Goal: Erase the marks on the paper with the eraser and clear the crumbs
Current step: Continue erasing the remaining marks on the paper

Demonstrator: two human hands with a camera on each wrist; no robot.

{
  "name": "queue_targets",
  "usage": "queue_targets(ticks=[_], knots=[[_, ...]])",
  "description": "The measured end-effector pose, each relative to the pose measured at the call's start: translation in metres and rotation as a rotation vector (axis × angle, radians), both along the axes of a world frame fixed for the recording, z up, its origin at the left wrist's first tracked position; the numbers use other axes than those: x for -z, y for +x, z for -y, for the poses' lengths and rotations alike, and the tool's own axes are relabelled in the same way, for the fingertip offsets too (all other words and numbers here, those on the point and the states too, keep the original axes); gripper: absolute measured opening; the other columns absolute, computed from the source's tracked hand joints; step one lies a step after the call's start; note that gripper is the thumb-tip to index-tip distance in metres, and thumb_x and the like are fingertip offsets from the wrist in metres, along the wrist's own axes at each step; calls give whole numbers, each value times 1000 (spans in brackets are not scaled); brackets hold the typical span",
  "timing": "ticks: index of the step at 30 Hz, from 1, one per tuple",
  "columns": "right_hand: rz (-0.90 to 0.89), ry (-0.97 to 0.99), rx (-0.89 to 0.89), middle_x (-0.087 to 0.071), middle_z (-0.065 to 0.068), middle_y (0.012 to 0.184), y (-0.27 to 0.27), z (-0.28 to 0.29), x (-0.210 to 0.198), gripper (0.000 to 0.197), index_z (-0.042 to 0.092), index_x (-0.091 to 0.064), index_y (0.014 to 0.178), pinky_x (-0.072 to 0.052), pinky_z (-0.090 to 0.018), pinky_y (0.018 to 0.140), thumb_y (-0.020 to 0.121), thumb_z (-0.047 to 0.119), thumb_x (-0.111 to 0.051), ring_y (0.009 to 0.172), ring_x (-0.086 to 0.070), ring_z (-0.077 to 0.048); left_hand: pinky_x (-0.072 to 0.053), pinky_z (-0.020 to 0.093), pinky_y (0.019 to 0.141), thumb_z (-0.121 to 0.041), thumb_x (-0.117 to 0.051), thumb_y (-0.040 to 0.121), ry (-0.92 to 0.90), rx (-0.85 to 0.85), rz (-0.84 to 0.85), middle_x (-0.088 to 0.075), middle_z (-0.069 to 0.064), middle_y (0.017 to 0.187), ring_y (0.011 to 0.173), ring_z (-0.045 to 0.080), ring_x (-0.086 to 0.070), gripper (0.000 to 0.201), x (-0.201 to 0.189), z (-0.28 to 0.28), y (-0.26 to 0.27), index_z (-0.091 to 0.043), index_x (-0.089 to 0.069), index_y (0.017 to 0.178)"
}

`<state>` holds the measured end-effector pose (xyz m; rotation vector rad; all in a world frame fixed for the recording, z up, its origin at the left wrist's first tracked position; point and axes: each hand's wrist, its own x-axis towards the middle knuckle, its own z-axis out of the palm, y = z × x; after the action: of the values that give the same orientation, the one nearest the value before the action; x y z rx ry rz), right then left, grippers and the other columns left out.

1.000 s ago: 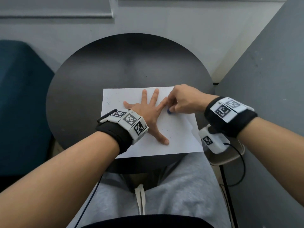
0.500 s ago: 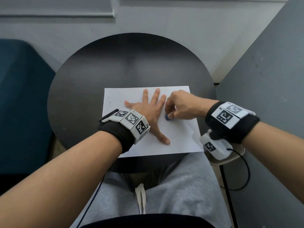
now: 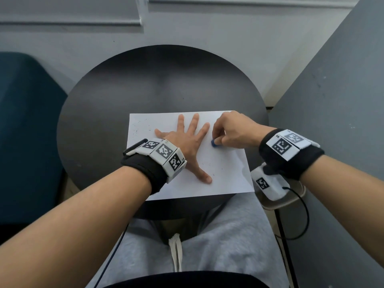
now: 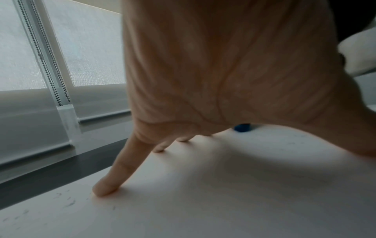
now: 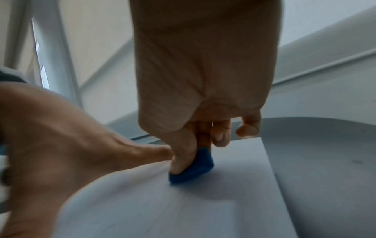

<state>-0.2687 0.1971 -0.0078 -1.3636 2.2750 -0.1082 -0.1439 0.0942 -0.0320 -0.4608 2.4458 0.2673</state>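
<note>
A white sheet of paper (image 3: pixel 226 175) lies on the round dark table (image 3: pixel 99 113). My left hand (image 3: pixel 187 140) presses flat on it with fingers spread, holding it down. My right hand (image 3: pixel 226 129) pinches a small blue eraser (image 3: pixel 214 142) between thumb and fingers, its tip on the paper just right of the left index finger. The eraser (image 5: pixel 193 165) shows clearly in the right wrist view, and the eraser (image 4: pixel 242 127) peeks out behind the left hand (image 4: pixel 203 80). Small dark crumbs (image 3: pixel 138 126) dot the sheet's upper left, and crumbs (image 3: pixel 216 167) lie near my left thumb.
A grey partition (image 3: pixel 342 100) stands close on the right. A dark blue seat (image 3: pixel 22 132) is at the left. A pale stool (image 3: pixel 291 196) with a cable sits below my right wrist. The wall with window blinds is behind the table.
My right hand with the eraser has slid back and forth slightly on the paper beside the left index finger. The left hand stays pressed flat in place.
</note>
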Motion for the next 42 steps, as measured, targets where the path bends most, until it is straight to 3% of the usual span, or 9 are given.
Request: queue_targets(ticks=[4,9,14,19,23,28,32,38,42], knots=[[54,122,-83,-69,4,83,12,-8,1,8,21,-73,82,-54,-30,72,77,27,-70,79,-63,-18,-17,82,101,-86,-73,44,-4,1,-2,38,-7,156,147,33,28,153,0,0,1,-37,26,150],[-9,28,28,-68,5,80,4,0,-3,4,22,-70,73,-42,-25,68,76,25,-70,78,-59,-16,-17,81,102,-85,-73,45,-3,-3,-4,38,-8,156,147,32,28,152,0,1,0,-37,26,150],[46,156,-66,-69,4,82,24,-21,0,8,21,-72,80,-55,-31,72,77,28,-70,77,-63,-17,-17,82,101,-86,-73,44,-6,1,-1,38,-8,156,147,33,28,153,2,0,0,-37,26,150],[24,37,31,-69,3,83,17,-22,-2,6,21,-71,79,-53,-32,74,76,27,-69,82,-63,-20,-18,82,101,-86,-73,44,-11,1,-8,37,-8,157,147,33,27,153,1,0,0,-38,26,151],[87,124,-76,-70,4,85,36,-41,1,12,20,-72,85,-56,-35,75,76,28,-70,79,-64,-18,-18,82,101,-84,-74,45,-9,-1,-11,36,-7,157,147,34,26,153,-1,-1,1,-36,25,151],[28,-6,21,-69,6,87,24,-26,0,10,23,-72,86,-51,-30,74,79,29,-69,83,-62,-17,-19,82,100,-86,-73,44,-7,0,-23,36,-8,157,147,33,26,153,0,0,1,-37,24,151],[53,87,-71,-70,5,86,37,-38,-2,12,22,-73,88,-54,-34,76,78,28,-69,80,-63,-18,-18,82,100,-86,-73,44,-8,1,-17,36,-8,157,147,33,27,153,1,0,1,-37,25,151],[-23,-40,38,-70,6,89,18,-14,0,11,21,-72,87,-45,-27,77,80,29,-68,84,-62,-16,-18,82,100,-86,-73,44,-4,-2,-15,37,-9,157,147,32,27,153,2,1,0,-38,25,150],[88,-7,-12,-69,5,85,23,-24,5,9,20,-73,85,-54,-33,75,79,24,-69,80,-63,-16,-18,82,100,-87,-72,42,-5,0,-17,37,-9,156,147,33,28,153,4,1,1,-38,26,150]])
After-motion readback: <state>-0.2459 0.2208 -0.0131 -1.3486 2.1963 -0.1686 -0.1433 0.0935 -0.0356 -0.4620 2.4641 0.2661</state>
